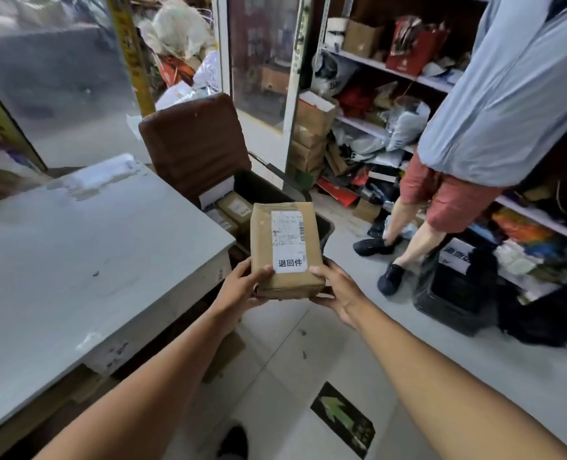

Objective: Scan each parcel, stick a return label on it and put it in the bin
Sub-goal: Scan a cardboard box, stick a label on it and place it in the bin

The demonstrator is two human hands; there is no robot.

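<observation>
— What's on your left?
— A grey table (76, 234). My left hand (242, 290) is closed round the near left corner of the brown parcel (285, 250).
— And the label?
— A white return label (292, 263) sits on top. My right hand (338, 290) clasps the right corner, above the floor, just short of the black bin (268, 190).

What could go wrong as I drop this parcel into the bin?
The bin already holds other parcels, so the parcel may land on the stack and slide off. Both hands, left and right, hold only its near end, so it could tip. Another person stands close by.
</observation>
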